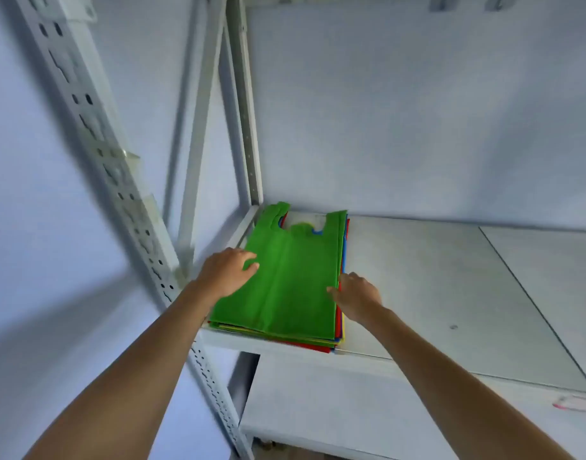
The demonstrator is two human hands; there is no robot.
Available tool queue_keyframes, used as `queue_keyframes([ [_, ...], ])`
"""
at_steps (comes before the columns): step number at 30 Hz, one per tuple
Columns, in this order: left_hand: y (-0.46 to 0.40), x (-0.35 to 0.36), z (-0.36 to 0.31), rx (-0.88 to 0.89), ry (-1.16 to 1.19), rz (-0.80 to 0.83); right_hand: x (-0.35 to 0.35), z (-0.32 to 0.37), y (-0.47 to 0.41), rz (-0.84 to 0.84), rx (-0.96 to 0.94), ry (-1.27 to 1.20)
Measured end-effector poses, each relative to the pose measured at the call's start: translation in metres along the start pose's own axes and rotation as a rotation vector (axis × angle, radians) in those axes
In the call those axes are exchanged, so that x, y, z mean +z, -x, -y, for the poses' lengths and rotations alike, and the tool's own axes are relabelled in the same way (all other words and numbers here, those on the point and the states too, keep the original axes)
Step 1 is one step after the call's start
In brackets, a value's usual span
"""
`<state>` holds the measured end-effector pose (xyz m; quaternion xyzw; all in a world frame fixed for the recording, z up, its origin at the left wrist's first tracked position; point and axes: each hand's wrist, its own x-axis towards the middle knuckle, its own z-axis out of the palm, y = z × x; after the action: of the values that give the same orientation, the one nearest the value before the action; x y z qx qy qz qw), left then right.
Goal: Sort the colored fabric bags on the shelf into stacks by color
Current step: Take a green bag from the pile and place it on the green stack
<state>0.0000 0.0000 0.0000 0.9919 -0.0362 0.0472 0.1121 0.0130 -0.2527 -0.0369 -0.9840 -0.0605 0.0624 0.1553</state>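
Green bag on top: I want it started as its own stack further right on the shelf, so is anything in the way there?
Nothing visible: right of the green bag, the shelf shows bare. Only the right hand sits at that edge.

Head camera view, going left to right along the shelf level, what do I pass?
Perforated white metal upright → left hand → green fabric bag on top of the mixed-colour stack → right hand → bare white shelf board → pink object at the right edge.
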Motion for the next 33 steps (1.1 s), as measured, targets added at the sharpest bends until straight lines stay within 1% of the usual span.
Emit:
queue_keyframes([
  [5,-0.031,0.016,0.027,0.0,-0.004,0.089,0.024,0.017,-0.022,0.049,0.218,-0.033],
  [9,-0.046,0.026,0.036,0.014,0.025,0.072,0.033,0.023,-0.035,0.02,0.367,-0.12],
  [13,-0.054,0.035,0.041,-0.002,0.044,0.091,0.032,0.024,-0.041,0.064,0.438,-0.224],
  [14,-0.056,0.039,0.043,-0.007,0.043,0.097,0.033,0.023,-0.042,0.036,0.436,-0.258],
  [16,-0.058,0.046,0.045,-0.026,0.043,0.119,0.035,0.023,-0.044,-0.074,0.403,-0.336],
  [19,-0.06,0.053,0.047,-0.043,0.041,0.136,0.033,0.024,-0.044,-0.244,0.339,-0.592],
  [21,-0.062,0.058,0.048,-0.046,0.033,0.136,0.03,0.021,-0.045,-0.258,0.431,-0.852],
  [22,-0.064,0.061,0.048,-0.044,0.022,0.133,0.029,0.018,-0.045,-0.212,0.516,-1.015],
  [24,-0.066,0.065,0.048,-0.049,0.007,0.125,0.024,0.012,-0.046,-0.033,0.659,-1.313],
  [25,-0.067,0.066,0.049,-0.051,-0.001,0.12,0.021,0.011,-0.046,0.039,0.695,-1.366],
  [26,-0.068,0.068,0.05,-0.049,-0.016,0.115,0.018,0.009,-0.046,0.075,0.71,-1.356],
  [28,-0.069,0.071,0.052,-0.035,-0.053,0.098,0.015,0.005,-0.047,0.056,0.694,-1.263],
  [30,-0.072,0.072,0.054,-0.029,-0.045,0.069,0.014,0.0,-0.048,-0.012,0.642,-1.127],
  [33,-0.076,0.073,0.053,-0.026,-0.021,0.054,0.012,-0.011,-0.046,-0.152,0.577,-0.842],
])
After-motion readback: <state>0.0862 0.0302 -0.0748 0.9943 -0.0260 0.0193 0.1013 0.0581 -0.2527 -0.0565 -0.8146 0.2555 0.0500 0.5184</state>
